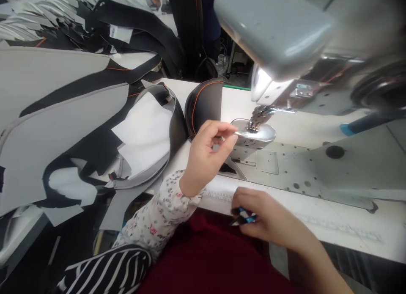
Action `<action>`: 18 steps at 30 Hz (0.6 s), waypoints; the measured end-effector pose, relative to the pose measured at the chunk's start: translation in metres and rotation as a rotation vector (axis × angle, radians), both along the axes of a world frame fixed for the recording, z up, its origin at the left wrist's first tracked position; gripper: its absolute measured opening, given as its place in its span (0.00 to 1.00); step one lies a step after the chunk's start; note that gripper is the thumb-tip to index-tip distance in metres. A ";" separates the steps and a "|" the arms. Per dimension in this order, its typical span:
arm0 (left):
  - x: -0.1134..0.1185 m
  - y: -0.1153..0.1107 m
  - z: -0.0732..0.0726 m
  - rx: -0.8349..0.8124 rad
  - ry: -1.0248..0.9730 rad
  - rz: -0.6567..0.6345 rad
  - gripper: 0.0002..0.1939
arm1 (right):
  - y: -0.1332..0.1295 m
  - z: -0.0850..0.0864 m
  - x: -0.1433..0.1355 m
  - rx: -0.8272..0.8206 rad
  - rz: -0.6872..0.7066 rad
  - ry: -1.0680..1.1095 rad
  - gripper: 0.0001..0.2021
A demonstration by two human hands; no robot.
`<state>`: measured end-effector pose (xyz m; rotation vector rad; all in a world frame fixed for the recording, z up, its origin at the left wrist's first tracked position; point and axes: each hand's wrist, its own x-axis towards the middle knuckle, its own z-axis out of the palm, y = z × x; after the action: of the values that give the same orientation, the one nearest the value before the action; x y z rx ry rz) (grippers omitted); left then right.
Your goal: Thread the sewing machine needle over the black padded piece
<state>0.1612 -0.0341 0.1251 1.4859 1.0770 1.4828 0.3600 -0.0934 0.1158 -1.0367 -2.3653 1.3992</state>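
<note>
My left hand (207,152) is raised over the sewing machine bed, thumb and forefinger pinched together just left of the shiny post plate (255,132) under the needle and presser foot (258,115). Whether it pinches a thread is too fine to tell. My right hand (266,218) rests at the table's near edge, closed on a small pair of blue-handled thread snips (244,215). A black seat-cover piece with orange stitching (204,101) stands just behind my left hand.
The grey sewing machine head (275,27) overhangs the top right, its flat bed (317,167) below. Stacked grey, white and black cut fabric pieces (79,129) cover the left. Dark red cloth (218,260) lies on my lap. A person in dark clothes (209,19) stands behind.
</note>
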 end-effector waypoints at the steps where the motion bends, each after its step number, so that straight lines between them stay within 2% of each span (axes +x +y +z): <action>1: 0.002 -0.005 -0.006 -0.068 0.024 -0.030 0.09 | -0.006 -0.007 -0.004 -0.041 0.029 -0.030 0.14; 5: 0.015 -0.023 -0.030 -0.319 0.092 -0.287 0.09 | -0.018 -0.030 -0.012 -0.057 0.062 -0.110 0.11; 7: 0.019 -0.029 -0.041 -0.344 0.134 -0.332 0.09 | -0.018 -0.032 -0.004 -0.029 0.056 -0.110 0.10; 9: 0.019 -0.031 -0.050 -0.338 0.193 -0.328 0.10 | -0.012 -0.027 0.010 0.014 0.021 -0.060 0.12; 10: 0.018 -0.031 -0.053 -0.336 0.218 -0.324 0.10 | -0.007 -0.021 0.018 0.053 -0.035 -0.005 0.11; 11: 0.017 -0.031 -0.057 -0.339 0.236 -0.321 0.10 | 0.000 -0.015 0.025 0.117 -0.148 0.068 0.09; 13: 0.016 -0.032 -0.062 -0.345 0.257 -0.328 0.10 | 0.021 -0.002 0.034 0.319 -0.514 0.236 0.04; 15: 0.018 -0.034 -0.064 -0.352 0.274 -0.349 0.10 | 0.051 0.010 0.034 0.510 -0.875 0.327 0.07; 16: 0.020 -0.036 -0.065 -0.356 0.282 -0.364 0.10 | 0.067 0.014 0.032 0.554 -0.947 0.305 0.09; 18: 0.024 -0.039 -0.064 -0.365 0.297 -0.399 0.09 | 0.098 0.018 0.025 0.530 -0.864 0.278 0.16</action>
<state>0.1847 -0.0731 0.0612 1.5686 1.0740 0.7622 0.3852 0.0042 0.1337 -1.3319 -1.5976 0.5166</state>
